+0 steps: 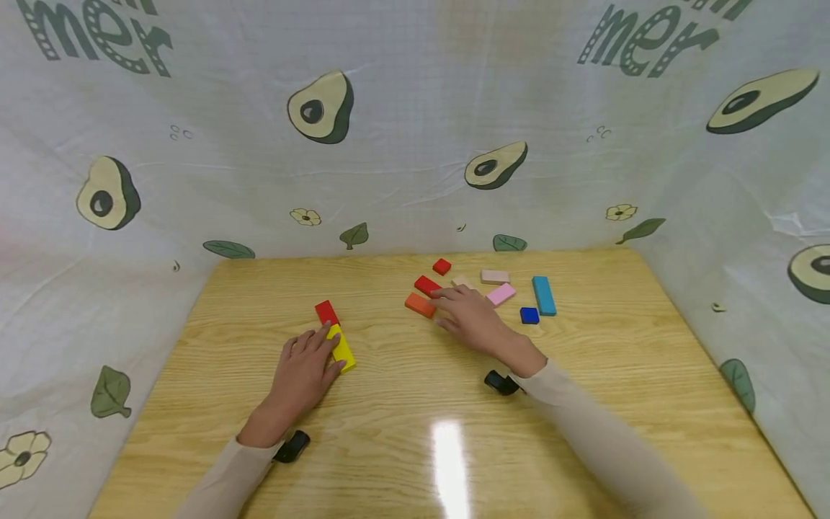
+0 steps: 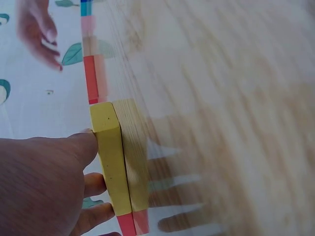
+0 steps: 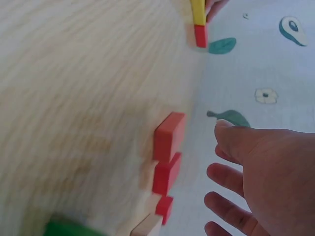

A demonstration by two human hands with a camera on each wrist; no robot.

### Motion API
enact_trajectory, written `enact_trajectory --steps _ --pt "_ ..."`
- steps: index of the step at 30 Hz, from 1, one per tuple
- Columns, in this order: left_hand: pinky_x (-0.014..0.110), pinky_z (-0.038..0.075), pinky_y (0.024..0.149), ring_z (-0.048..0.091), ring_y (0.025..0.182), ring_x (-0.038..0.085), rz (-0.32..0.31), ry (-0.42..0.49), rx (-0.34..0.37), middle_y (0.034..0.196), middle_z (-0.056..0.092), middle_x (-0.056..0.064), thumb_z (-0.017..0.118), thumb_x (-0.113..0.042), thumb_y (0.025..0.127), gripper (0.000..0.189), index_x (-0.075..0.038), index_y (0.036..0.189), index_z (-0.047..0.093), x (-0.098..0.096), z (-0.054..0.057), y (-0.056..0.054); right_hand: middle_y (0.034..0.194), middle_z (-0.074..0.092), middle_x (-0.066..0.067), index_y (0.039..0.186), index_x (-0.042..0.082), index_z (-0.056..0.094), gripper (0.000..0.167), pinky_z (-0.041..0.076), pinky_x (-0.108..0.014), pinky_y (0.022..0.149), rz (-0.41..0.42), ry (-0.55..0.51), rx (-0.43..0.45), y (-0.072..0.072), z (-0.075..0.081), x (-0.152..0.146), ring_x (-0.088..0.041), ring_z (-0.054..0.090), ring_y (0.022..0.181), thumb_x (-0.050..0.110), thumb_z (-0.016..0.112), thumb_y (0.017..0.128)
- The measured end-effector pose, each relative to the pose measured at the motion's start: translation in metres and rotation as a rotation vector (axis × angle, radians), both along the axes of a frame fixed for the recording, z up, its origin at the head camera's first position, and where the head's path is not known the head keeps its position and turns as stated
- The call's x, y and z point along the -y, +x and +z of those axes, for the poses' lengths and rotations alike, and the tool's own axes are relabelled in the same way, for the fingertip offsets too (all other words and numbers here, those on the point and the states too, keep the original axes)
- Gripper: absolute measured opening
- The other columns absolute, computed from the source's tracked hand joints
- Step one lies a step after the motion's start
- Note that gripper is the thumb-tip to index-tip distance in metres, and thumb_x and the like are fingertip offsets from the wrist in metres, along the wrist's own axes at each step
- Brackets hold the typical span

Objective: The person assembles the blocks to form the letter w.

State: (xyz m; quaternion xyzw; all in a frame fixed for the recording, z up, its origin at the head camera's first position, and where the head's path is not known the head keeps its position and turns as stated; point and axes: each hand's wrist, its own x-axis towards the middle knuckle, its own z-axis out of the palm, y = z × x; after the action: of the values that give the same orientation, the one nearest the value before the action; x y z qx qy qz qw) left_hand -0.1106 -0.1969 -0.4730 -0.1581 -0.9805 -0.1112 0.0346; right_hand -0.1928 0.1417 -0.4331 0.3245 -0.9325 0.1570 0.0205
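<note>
My left hand (image 1: 305,371) rests on a yellow block (image 1: 344,352), its fingertips and thumb touching the upper face. A red block (image 1: 326,312) lies end to end with the yellow one, in line beyond it. My right hand (image 1: 476,321) hovers over a loose group of blocks, fingers spread and holding nothing. Closest to its fingertips are an orange block (image 1: 419,305) and a red block (image 1: 427,285). In the right wrist view these blocks stand apart from the fingers (image 3: 226,178). A beige block (image 1: 459,281) is partly covered by this hand.
Behind the group sits a small red block (image 1: 442,267). Rightward lie a pale block (image 1: 495,276), a pink block (image 1: 501,295), a light blue block (image 1: 544,295) and a dark blue one (image 1: 529,316). A green block (image 3: 71,228) shows at the right wrist view's edge. Printed cloth (image 1: 402,202) surrounds the table.
</note>
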Motion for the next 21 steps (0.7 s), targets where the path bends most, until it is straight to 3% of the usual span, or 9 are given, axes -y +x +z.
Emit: enact_trajectory --steps 11,21 --pt "0.064 0.034 0.117 0.046 0.142 0.045 -0.001 -0.016 -0.003 0.161 0.048 0.020 0.072 -0.031 0.102 0.054 -0.002 0.146 0.062 0.001 -0.001 -0.001 0.143 0.064 -0.019 0.138 0.002 0.069 0.044 0.046 -0.060 0.110 -0.063 -0.001 -0.021 0.025 -0.014 -0.056 -0.043 0.057 0.134 0.016 0.078 0.097" --pt "0.064 0.033 0.117 0.045 0.142 0.046 -0.001 0.004 0.010 0.162 0.047 0.020 0.071 -0.030 0.102 0.053 -0.002 0.146 0.062 0.001 0.001 -0.002 0.144 0.064 -0.018 0.138 0.001 0.068 0.048 0.046 -0.059 0.108 -0.081 0.012 -0.021 0.041 -0.021 -0.082 -0.040 0.058 0.130 0.020 0.081 0.096"
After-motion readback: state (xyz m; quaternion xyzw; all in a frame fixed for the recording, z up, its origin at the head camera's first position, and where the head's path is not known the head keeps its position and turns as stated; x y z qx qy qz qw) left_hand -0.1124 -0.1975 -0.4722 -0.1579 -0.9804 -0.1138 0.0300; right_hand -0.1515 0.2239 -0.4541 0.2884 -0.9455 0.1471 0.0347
